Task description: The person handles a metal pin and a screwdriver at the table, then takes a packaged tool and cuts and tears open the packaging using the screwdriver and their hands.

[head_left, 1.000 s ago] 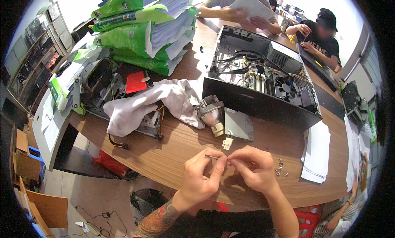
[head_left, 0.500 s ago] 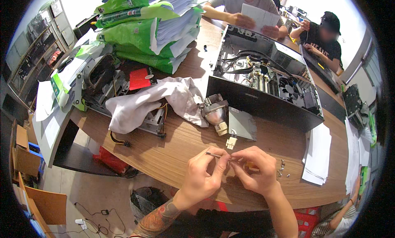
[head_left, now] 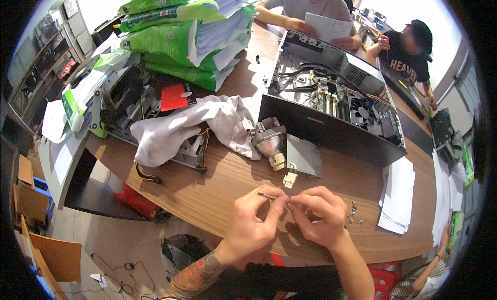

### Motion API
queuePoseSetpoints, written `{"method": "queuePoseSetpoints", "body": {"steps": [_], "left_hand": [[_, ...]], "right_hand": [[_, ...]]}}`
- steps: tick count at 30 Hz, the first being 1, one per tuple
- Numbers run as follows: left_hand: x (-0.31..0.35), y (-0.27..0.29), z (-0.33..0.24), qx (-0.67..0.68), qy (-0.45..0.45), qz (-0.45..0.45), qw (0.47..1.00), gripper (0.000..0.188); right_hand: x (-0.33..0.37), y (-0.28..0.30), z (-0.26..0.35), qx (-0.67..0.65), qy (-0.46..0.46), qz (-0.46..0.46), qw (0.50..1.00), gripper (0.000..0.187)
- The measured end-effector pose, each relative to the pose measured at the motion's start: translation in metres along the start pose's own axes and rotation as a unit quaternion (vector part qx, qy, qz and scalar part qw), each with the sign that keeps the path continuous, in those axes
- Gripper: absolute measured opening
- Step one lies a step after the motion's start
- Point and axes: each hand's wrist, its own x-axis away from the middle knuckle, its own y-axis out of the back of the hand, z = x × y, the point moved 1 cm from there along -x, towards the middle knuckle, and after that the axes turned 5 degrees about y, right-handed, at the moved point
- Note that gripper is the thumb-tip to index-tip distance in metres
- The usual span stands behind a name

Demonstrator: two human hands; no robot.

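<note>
My left hand (head_left: 257, 213) is closed over the near part of the wooden table (head_left: 217, 196), pinching a thin dark metal rod (head_left: 266, 196) between thumb and forefinger. Close against it, my right hand (head_left: 320, 217) is also closed in a pinch. Its fingertips meet the left ones, and whatever lies between them is too small to make out. Just beyond the hands lies a cream plug connector (head_left: 290, 180) wired to a projector lamp (head_left: 271, 144) with a glass reflector. Several small screws (head_left: 352, 212) lie loose to the right of my right hand.
Behind the lamp stands an open black computer case (head_left: 331, 126). A grey metal plate (head_left: 304, 157) lies before it. White cloth (head_left: 191, 121) covers metal parts at left, below stacked green paper packs (head_left: 181, 46). Papers (head_left: 397, 196) lie at right. Two people (head_left: 316, 15) sit across the table.
My hands stay together, the right one turned slightly so a yellow patch beneath it no longer shows. Across the table, the person in the black cap has shifted their arms.
</note>
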Motion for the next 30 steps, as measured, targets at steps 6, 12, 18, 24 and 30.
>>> {"method": "queuePoseSetpoints", "body": {"steps": [6, 12, 18, 24, 30], "left_hand": [[0.0, 0.002, -0.003, 0.005, 0.038, 0.015, 0.999, 0.008], [0.0, 0.005, -0.003, 0.028, 0.049, 0.02, 0.998, 0.009], [0.0, 0.002, -0.001, 0.047, 0.024, 0.007, 0.999, 0.007], [0.003, 0.001, 0.005, 0.1, 0.067, 0.021, 0.992, 0.009], [0.003, -0.001, 0.011, 0.09, 0.045, 0.005, 0.995, 0.01]], "right_hand": [[0.003, -0.002, -0.004, 0.039, 0.061, -0.007, 0.997, 0.025], [0.011, -0.001, -0.005, 0.104, 0.092, 0.024, 0.99, 0.035], [0.011, 0.003, 0.0, 0.178, 0.159, 0.043, 0.97, 0.036], [0.008, -0.004, 0.001, 0.132, 0.099, -0.004, 0.986, 0.031], [0.003, -0.003, 0.001, 0.066, 0.051, 0.003, 0.997, 0.029]]}}
